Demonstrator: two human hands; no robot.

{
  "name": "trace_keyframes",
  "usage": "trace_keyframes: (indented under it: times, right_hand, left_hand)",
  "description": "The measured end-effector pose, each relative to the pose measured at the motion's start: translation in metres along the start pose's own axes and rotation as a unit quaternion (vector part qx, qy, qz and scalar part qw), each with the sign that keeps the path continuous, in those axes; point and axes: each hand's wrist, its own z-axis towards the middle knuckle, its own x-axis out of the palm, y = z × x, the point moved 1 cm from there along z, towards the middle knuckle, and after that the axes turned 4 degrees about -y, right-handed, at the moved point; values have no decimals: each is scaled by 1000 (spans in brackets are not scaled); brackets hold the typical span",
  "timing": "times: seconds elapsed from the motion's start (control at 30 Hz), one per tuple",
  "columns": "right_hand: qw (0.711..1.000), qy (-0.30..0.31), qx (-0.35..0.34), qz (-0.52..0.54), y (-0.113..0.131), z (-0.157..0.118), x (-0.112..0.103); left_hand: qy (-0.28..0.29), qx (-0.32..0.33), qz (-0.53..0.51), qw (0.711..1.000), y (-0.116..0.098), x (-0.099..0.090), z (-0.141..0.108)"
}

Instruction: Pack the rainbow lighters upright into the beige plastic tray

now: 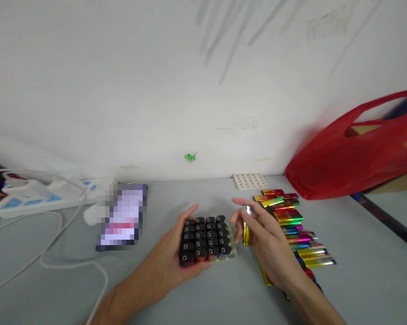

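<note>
My left hand grips the left side of a block of black-topped pieces, which stand in rows in a pale holder. My right hand is just right of the block, its thumb and fingers closed on a small shiny cylinder, silver at the top and gold below. Behind and beside my right hand lies a pile of shiny coloured tubes in red, gold, green, blue and purple, partly hidden by that hand.
A white grid tray lies by the wall. At the right stands a red plastic bag with cardboard inside. To the left are a phone, a white power strip and loose white cables.
</note>
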Motion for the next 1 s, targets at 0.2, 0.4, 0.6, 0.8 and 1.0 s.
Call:
trace_keyframes:
  times: [0.2, 0.4, 0.6, 0.8, 1.0]
  right_hand:
    - [1000, -30, 1, -11, 1, -2, 2]
    - [999, -20, 37, 27, 4, 0, 2]
    - [977, 83, 138, 137, 5, 1, 1]
    - [961, 112, 159, 198, 2, 1, -5]
    - [959, 105, 156, 214, 1, 1, -5]
  left_hand:
    - [6, -9, -20, 1000, -1, 0, 2]
    - [-4, -8, -25, 1000, -2, 1, 1]
    - [0, -10, -35, 999, -2, 0, 1]
    - [10, -13, -28, 999, 1, 0, 1]
    - [6, -20, -23, 1000, 2, 1, 0]
